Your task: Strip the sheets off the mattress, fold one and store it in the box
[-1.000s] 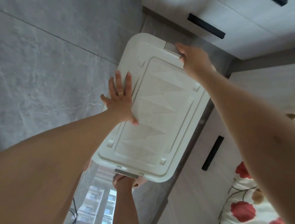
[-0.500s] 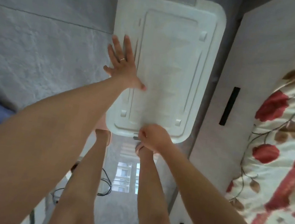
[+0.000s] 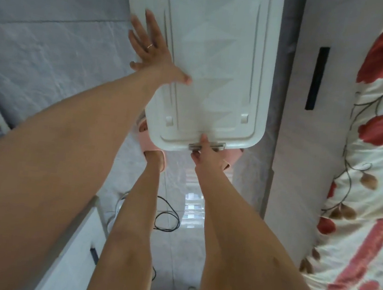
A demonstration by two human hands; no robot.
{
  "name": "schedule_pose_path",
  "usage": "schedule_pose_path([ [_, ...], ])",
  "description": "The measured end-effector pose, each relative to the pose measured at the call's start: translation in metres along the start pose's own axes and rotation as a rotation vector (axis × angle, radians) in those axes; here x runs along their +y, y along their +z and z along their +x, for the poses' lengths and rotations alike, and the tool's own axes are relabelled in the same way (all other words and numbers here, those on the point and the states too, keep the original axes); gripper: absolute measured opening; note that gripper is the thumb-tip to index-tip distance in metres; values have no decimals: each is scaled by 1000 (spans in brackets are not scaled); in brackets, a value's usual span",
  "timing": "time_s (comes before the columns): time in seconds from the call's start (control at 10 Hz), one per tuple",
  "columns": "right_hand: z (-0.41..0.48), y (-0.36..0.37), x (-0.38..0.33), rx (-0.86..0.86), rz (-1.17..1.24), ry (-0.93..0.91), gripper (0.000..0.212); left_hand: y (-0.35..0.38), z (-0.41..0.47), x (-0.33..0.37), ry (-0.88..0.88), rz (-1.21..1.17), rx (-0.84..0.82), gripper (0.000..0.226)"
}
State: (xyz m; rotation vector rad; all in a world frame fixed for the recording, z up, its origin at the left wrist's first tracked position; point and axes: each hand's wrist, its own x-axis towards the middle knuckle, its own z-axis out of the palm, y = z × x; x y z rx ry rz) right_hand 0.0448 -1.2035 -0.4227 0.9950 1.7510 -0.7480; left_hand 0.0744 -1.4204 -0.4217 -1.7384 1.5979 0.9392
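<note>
A white plastic storage box with its lid on stands on the grey tiled floor between me and the bed. My left hand lies flat with fingers spread on the lid's left edge. My right hand pinches the grey latch at the lid's near end. A flowered sheet in cream with red blooms lies on the bed at the right.
The wooden bed frame with a black slot handle runs along the box's right side. My feet in pink slippers stand just under the box's near end. A black cable coils on the floor. White furniture sits at lower left.
My right hand went from the far latch to the near latch and now grips it. The view tilted down and closer; my left hand stayed flat on the lid.
</note>
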Motion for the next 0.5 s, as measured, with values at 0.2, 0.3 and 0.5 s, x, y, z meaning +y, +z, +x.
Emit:
schedule_pose_path([
  [0.2,0,12,-11,110,-188,86,40,5,1,-1,15,-13,30,153],
  [0.3,0,10,-16,89,-191,62,32,8,-6,-2,38,-6,91,152],
  [0.5,-35,-36,-76,-205,-293,19,25,8,-51,0,130,99,78,81],
])
